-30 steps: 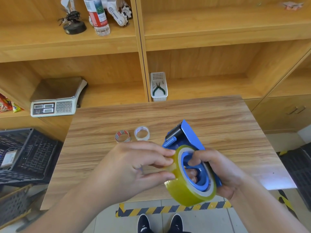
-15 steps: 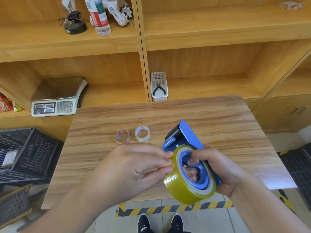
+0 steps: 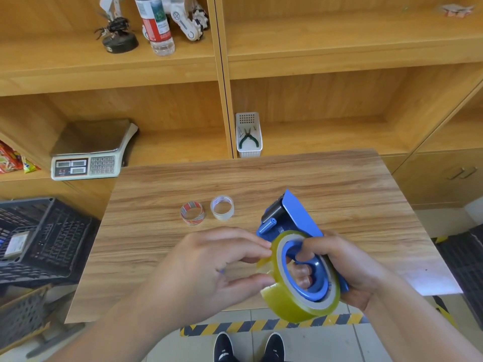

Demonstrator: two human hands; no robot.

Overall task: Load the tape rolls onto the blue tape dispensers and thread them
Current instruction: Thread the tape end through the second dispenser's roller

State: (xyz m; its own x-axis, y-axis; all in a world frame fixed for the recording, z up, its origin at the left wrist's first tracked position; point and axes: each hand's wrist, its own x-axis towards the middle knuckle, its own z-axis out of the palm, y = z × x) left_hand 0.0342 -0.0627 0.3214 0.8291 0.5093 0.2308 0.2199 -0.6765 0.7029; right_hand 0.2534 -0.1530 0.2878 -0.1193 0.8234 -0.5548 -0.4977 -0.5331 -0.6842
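Probably freeing the tape end: left hand (image 3: 209, 267) pinching at yellow tape roll (image 3: 292, 304), right hand (image 3: 347, 270) gripping blue dispenser (image 3: 298, 218) steady.

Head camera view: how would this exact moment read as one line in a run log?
stage: threading | right hand: grips blue tape dispenser, yellow tape roll loaded | left hand: pinches tape end | table: two small rolls untouched

Your left hand (image 3: 209, 267) has shifted its fingers (image 3: 257, 250) at the edge of the yellow tape roll (image 3: 295, 304): a second ago they lay flat against it, and now a short flap of tape (image 3: 262, 263) stands peeled away from the roll between your forefinger and thumb
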